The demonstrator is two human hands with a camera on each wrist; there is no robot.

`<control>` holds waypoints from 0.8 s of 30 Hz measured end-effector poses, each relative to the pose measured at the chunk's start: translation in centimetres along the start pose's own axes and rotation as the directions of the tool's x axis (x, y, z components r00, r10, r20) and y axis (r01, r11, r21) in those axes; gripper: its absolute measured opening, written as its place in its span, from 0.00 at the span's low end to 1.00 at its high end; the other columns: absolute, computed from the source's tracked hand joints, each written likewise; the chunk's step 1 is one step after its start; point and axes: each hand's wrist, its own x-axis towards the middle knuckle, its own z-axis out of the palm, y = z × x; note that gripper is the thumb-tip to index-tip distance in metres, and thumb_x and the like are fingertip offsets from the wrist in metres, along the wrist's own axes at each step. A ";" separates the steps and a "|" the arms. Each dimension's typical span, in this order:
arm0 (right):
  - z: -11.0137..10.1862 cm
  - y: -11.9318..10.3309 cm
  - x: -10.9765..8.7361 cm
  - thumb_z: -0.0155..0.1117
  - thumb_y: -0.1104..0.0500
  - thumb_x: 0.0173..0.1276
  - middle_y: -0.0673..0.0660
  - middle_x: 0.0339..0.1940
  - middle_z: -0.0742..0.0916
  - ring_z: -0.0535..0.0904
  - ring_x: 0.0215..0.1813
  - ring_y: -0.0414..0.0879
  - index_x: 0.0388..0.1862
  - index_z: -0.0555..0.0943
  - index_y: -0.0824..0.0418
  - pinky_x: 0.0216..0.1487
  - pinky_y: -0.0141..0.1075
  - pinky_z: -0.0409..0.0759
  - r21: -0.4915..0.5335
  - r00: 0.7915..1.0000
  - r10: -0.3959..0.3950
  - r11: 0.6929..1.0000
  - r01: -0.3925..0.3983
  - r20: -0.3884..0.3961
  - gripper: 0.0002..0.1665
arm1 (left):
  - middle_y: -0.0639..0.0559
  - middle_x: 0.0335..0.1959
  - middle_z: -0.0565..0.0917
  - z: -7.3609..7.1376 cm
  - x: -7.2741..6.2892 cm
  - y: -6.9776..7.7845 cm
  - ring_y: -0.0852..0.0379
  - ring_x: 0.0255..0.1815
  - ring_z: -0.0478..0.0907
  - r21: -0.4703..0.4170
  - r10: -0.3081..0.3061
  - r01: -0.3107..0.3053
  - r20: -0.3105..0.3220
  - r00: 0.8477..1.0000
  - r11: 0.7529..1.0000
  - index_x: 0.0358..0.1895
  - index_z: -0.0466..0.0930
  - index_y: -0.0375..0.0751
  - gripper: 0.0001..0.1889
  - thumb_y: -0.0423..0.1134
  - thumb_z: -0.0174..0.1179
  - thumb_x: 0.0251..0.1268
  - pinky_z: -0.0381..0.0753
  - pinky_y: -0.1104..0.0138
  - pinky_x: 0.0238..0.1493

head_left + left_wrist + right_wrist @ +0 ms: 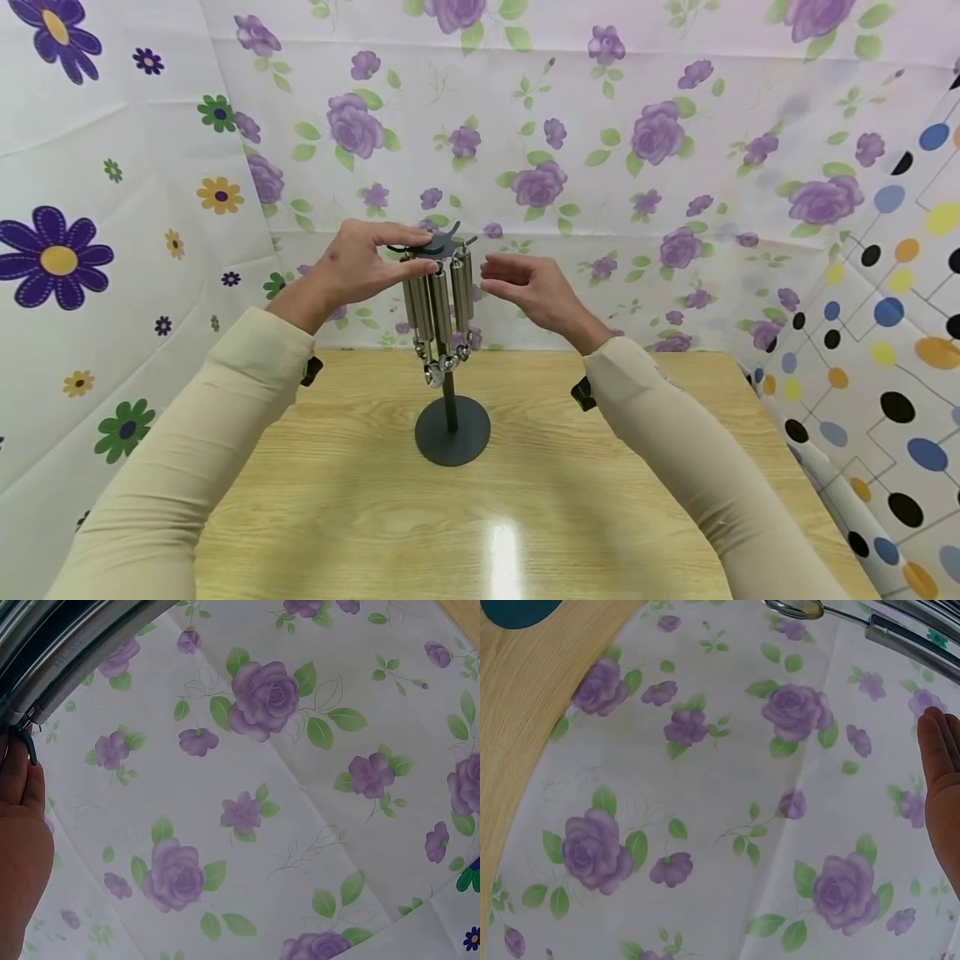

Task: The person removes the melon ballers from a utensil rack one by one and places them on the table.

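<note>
A dark utensil stand (452, 421) has a round base, a post and a hooked top. Several shiny metal utensils (441, 304) hang from its hooks, tube handles up and small rounded ends down. My left hand (356, 262) holds the hooked top from the left, fingers over it and thumb lower at the front. In the left wrist view, fingers (16, 776) touch a dark hook beside the tube handles (82, 656). My right hand (536, 287) is just right of the utensils, apart from them, its fingers extended. A rounded metal end (799, 607) shows in the right wrist view.
The stand is on a light wooden table (360, 508). A purple-flowered cloth (570, 142) hangs behind it. Further patterned cloths enclose the left (127, 333) and right (885, 358) sides.
</note>
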 end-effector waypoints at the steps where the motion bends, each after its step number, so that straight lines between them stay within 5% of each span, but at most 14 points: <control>1: 0.1 -0.1 0.2 0.66 0.59 0.73 0.61 0.63 0.82 0.80 0.62 0.50 0.71 0.73 0.63 0.61 0.40 0.76 -0.005 1.000 -0.004 1.000 0.004 0.000 0.30 | 0.44 0.60 0.82 0.0 0.0 0.0 0.45 0.64 0.76 0.003 0.003 -0.003 0.000 1.000 1.000 0.60 0.83 0.41 0.24 0.43 0.73 0.61 0.74 0.50 0.62; 11: 1.4 -0.3 1.2 0.64 0.60 0.74 0.60 0.62 0.83 0.81 0.61 0.49 0.68 0.77 0.63 0.59 0.40 0.78 0.010 0.998 -0.045 0.999 0.045 0.032 0.25 | 0.42 0.58 0.82 -0.3 0.1 0.0 0.44 0.61 0.79 0.020 0.043 -0.043 0.000 0.999 0.999 0.59 0.84 0.40 0.23 0.42 0.73 0.60 0.76 0.50 0.59; 24: 1.9 -0.6 1.7 0.63 0.64 0.74 0.61 0.55 0.86 0.83 0.55 0.51 0.62 0.80 0.66 0.56 0.41 0.79 -0.019 0.999 -0.039 0.999 0.039 0.033 0.19 | 0.41 0.58 0.83 -2.5 2.5 0.4 0.45 0.58 0.81 -0.006 0.050 -0.050 0.147 0.988 0.999 0.56 0.86 0.36 0.15 0.38 0.64 0.70 0.78 0.53 0.51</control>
